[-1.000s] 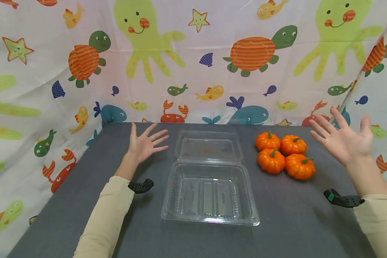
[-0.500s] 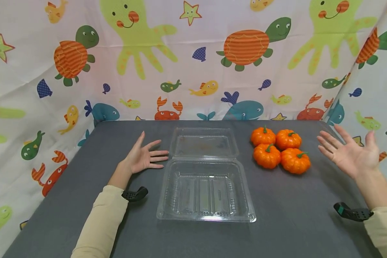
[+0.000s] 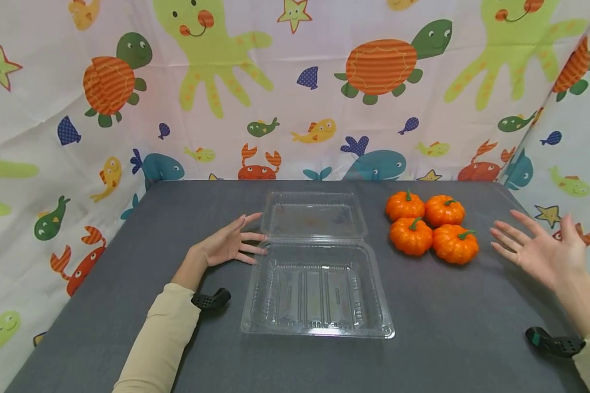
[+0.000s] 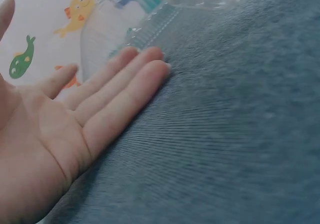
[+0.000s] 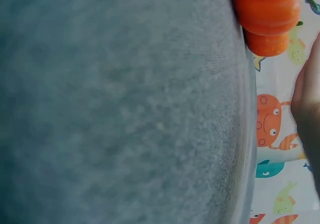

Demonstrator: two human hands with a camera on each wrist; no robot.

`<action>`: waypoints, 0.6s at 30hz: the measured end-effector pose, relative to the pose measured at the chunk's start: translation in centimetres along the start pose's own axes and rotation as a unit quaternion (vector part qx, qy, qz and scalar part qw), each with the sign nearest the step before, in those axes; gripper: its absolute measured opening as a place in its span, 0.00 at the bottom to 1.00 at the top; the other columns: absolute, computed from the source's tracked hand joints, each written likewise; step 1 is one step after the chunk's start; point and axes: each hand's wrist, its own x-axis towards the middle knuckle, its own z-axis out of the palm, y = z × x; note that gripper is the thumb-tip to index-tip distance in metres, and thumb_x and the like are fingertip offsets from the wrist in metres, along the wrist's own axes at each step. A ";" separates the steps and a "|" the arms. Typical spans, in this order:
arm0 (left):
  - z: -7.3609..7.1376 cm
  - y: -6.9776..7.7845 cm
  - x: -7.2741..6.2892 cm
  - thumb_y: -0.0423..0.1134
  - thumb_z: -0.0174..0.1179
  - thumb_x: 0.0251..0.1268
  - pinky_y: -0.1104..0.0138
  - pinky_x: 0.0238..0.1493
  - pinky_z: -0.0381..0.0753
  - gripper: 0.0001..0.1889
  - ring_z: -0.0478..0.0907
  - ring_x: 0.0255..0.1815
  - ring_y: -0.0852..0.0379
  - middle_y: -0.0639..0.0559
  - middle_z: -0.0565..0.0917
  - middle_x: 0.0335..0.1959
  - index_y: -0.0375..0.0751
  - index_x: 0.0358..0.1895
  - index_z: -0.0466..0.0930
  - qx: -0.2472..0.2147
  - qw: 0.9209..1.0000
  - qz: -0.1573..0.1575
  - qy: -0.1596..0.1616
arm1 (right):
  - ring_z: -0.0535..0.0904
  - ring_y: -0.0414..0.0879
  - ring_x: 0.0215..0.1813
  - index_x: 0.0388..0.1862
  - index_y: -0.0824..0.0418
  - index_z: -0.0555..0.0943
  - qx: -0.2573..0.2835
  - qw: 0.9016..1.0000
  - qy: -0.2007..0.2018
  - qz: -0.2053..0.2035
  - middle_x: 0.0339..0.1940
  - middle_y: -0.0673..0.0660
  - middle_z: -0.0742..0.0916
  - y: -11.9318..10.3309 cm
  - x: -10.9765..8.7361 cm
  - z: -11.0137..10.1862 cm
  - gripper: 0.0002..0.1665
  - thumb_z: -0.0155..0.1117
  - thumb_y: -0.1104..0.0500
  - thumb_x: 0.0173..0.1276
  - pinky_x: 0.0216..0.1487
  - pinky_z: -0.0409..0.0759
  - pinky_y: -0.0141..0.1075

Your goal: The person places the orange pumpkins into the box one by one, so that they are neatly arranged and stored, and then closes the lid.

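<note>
A clear plastic clamshell container (image 3: 317, 327) lies unfolded on the dark table, its lid (image 3: 314, 215) at the back and its ribbed base in front. My left hand (image 3: 231, 241) is at the container's left side near the hinge, fingers straight and spread, holding nothing. Whether its fingertips touch the plastic I cannot tell. Several small orange pumpkins (image 3: 411, 237) with green stems sit in a cluster right of the container. Off to their right, my right hand (image 3: 543, 248) has its palm up and fingers extended. The right wrist view shows just that hand's edge (image 5: 310, 83).
The grey table (image 3: 324, 365) ends at the back against a white curtain (image 3: 285, 109) printed with sea animals. The curtain also hangs along the left and right sides. A black wrist band (image 3: 211, 299) is on the left wrist, another (image 3: 554, 343) on the right.
My left hand has moved right and its fingers have come up to the container's side. My right hand has lowered and shifted slightly right. Container and pumpkins stay put.
</note>
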 end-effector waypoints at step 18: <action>2.1 -0.6 1.1 0.34 0.52 0.72 0.46 0.52 0.74 0.37 0.74 0.58 0.39 0.35 0.55 0.72 0.52 0.77 0.43 0.042 0.998 0.032 0.023 | 0.63 0.60 0.69 0.73 0.51 0.64 -0.106 0.974 -0.117 0.161 0.67 0.61 0.72 0.1 0.5 -0.5 0.35 0.14 0.50 0.78 0.66 0.51 0.61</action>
